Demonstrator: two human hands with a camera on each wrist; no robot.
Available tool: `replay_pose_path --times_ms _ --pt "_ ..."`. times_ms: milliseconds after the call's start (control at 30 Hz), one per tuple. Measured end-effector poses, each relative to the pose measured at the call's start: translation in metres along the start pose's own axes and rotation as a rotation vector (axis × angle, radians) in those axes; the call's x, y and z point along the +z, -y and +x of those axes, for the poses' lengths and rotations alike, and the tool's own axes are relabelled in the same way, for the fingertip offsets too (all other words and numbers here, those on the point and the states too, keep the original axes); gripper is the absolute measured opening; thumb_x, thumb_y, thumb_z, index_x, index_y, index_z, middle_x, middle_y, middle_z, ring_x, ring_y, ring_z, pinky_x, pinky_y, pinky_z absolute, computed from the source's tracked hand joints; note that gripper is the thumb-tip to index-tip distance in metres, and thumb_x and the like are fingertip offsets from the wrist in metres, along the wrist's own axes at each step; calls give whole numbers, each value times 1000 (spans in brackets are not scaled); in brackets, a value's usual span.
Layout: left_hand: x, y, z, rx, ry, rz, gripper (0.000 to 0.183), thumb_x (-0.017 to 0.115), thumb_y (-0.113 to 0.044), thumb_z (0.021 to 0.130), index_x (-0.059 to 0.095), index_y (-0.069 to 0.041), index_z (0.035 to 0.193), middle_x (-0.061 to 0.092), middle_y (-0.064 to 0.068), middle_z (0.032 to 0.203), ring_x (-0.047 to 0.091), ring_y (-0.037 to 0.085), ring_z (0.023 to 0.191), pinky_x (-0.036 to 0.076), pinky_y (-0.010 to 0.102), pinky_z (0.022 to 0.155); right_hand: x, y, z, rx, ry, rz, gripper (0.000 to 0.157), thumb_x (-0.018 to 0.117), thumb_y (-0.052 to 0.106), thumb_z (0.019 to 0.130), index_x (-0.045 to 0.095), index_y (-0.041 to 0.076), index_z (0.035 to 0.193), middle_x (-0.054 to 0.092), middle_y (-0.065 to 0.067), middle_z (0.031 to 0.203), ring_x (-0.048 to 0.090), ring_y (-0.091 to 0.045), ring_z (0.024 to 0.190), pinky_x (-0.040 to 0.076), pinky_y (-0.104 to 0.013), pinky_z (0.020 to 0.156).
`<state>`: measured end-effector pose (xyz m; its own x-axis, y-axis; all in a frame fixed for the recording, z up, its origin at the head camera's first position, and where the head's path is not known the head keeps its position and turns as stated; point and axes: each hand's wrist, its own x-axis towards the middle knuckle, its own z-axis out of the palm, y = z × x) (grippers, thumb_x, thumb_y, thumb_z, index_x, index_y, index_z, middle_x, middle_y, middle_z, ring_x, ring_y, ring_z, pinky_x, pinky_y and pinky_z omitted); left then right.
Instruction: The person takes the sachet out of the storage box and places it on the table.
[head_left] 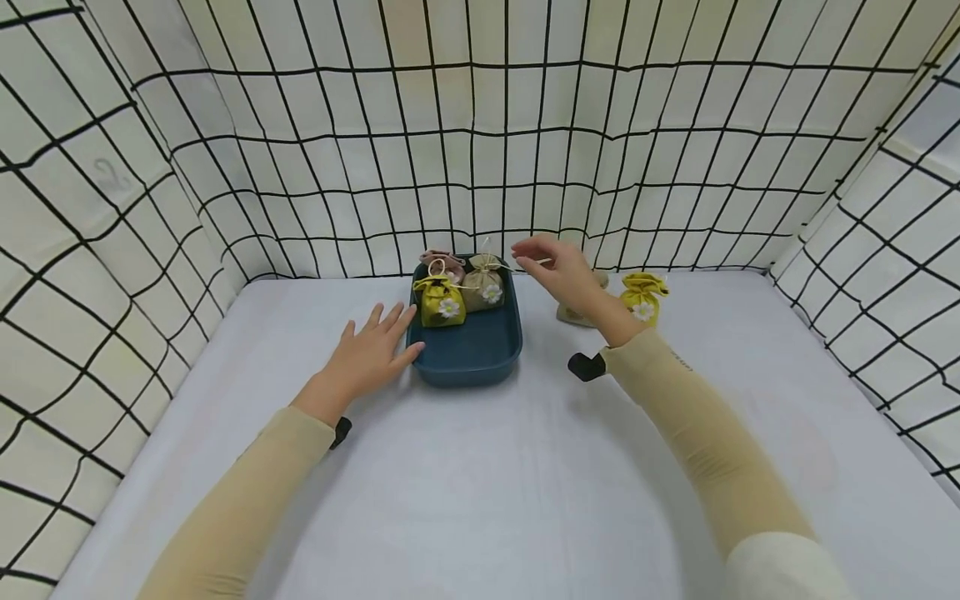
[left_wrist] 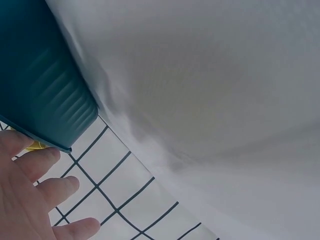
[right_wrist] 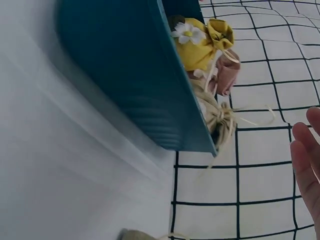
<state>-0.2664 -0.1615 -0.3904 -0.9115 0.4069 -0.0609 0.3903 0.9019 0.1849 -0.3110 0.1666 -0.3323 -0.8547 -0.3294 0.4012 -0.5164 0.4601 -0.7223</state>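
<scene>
Left hand (head_left: 369,354) spread: we touched a blue rectangular plastic bin (head_left: 467,373) | right hand (head_left: 558,271) loose, empty: hovered near its beige drawstring cloth pouch (head_left: 476,294)

5 drawstring pouches (head_left: 437,310), 1 bin (head_left: 471,348)

lit brightly and evenly in the head view, with soft shadows on the white cloth (head_left: 465,475) in front of the blue bin (head_left: 468,358); stretched at the mesh (head_left: 471,65) farthest from the bin; dimmer and greyer in both wrist views, hazy on the cloth beside it
</scene>
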Motion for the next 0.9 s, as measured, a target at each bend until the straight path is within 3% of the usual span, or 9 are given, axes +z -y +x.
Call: replay_pose_path --times_ms 900 --pt "2 -2 1 -1 7 -5 76 41 -52 108 14 -12 166 16 18 169 7 45 154 10 74 114 77 3 28 178 225 -11 41 68 13 101 61 4 140 62 -12 138 61 -28 124 51 -37 100"
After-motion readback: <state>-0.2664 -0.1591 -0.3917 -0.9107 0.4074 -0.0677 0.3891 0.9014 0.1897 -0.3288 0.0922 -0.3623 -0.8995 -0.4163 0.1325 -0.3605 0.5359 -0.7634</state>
